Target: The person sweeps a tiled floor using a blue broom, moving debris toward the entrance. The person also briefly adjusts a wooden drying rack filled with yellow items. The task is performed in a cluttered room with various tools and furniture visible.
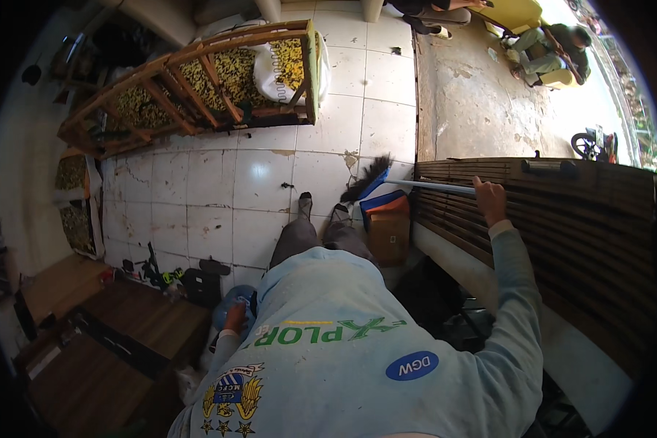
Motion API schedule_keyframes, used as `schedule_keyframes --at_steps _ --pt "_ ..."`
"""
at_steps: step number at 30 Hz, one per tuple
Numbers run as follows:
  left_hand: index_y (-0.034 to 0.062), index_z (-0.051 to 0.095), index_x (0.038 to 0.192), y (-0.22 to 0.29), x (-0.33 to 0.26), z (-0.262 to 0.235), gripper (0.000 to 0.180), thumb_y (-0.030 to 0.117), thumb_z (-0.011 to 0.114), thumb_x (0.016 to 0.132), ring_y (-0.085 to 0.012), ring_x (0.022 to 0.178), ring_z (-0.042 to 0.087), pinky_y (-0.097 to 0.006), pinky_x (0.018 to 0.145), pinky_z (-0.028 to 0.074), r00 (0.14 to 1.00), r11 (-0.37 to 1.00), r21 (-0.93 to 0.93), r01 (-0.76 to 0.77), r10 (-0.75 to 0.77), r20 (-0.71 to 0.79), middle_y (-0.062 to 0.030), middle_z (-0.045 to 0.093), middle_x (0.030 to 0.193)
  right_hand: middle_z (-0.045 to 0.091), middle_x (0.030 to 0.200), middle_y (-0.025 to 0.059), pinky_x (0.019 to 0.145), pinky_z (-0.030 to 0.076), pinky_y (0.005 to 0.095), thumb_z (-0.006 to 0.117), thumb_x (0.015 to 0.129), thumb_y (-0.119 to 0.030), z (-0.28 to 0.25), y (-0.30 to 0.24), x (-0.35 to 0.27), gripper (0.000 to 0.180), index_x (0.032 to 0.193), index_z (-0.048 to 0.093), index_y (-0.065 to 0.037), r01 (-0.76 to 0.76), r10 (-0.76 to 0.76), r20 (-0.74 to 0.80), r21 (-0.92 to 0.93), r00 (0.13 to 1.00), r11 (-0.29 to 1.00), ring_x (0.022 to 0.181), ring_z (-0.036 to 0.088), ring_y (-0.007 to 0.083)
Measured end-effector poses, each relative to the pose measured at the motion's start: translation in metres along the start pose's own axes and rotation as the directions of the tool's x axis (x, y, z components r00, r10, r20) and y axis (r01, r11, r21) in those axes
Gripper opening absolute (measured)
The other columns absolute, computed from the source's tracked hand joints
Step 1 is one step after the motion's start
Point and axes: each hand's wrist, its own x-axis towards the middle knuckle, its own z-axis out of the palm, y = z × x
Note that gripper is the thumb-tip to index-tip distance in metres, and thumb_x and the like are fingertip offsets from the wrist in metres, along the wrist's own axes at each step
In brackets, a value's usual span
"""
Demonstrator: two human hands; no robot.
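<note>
My right hand [489,198] is stretched out to the right and closed around the pale handle of a broom [431,186]. Its black bristles [369,177] touch the white tiled floor [255,182] just ahead of my feet [321,208]. The handle lies over the top edge of a dark wooden slatted panel [562,219]. My left hand [233,318] hangs low at my side against a round blue container [226,303]; its fingers are mostly hidden by my light blue shirt. A blue-and-orange dustpan on a cardboard box [388,230] stands below the broom head.
A wooden sofa frame [197,80] with yellow patterned cushions lies tipped at the back left. Brown wooden boards [109,343] fill the lower left, with black tools [168,276] scattered beside them. Another person [555,51] sits far off on bare concrete at the upper right.
</note>
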Motion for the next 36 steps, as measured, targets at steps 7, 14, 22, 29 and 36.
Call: schedule_keyframes --at_steps 7,14,22,29,36 --pt "0.0003 0.061 0.121 0.062 0.044 0.045 0.049 0.041 0.055 0.095 -0.0289 0.104 0.063 -0.037 0.088 0.048 0.965 0.909 -0.397 -0.128 0.022 -0.262 -0.0167 0.066 0.114 0.067 0.077 0.0159 0.068 0.053 0.0472 0.07 0.082 -0.033 -0.13 0.023 -0.029 0.029 0.095 0.06 -0.009 0.061 -0.101 0.244 0.166 0.964 0.984 0.078 0.068 0.0349" --pt "0.0007 0.054 0.131 0.153 0.067 -0.002 0.052 0.039 0.057 0.096 -0.0255 0.112 0.06 -0.035 0.093 0.047 0.956 0.87 -0.476 -0.132 -0.016 -0.294 -0.0155 0.061 0.125 0.067 0.087 0.0221 0.075 0.051 0.0471 0.068 0.085 -0.041 -0.034 -0.023 -0.055 0.037 0.089 0.069 -0.004 0.018 -0.283 0.286 0.673 0.916 0.74 0.086 0.065 0.0406" --pt "0.0017 0.056 0.129 0.137 0.024 -0.012 0.049 0.037 0.058 0.095 -0.023 0.109 0.061 -0.034 0.09 0.047 0.96 0.879 -0.476 -0.006 -0.127 -0.248 -0.014 0.063 0.122 0.069 0.092 0.0217 0.076 0.052 0.0456 0.064 0.087 -0.036 0.065 -0.182 -0.082 0.038 0.103 0.069 -0.002 -0.096 -0.394 0.545 0.665 0.74 0.741 0.087 0.067 0.0362" --pt "0.0014 0.061 0.122 0.046 0.031 0.031 0.049 0.041 0.058 0.093 -0.0244 0.095 0.064 -0.034 0.082 0.049 0.94 0.886 -0.401 0.232 -0.31 -0.142 -0.0129 0.067 0.108 0.067 0.088 0.0078 0.057 0.049 0.0288 0.069 0.084 -0.015 0.006 -0.228 -0.101 0.039 0.121 0.063 -0.004 -0.802 -0.459 0.737 0.591 0.496 0.082 0.066 0.059 0.0133" --pt "0.0019 0.055 0.13 0.139 0.059 0.001 0.05 0.037 0.056 0.095 -0.0219 0.11 0.059 -0.033 0.092 0.046 0.964 0.82 -0.572 -0.025 -0.131 -0.23 -0.0141 0.06 0.126 0.063 0.121 0.017 0.094 0.047 0.0322 0.072 0.083 -0.011 0.013 -0.256 -0.124 0.052 0.129 0.054 0.006 -0.73 -0.361 0.671 0.683 0.647 -0.039 0.11 0.06 0.0239"
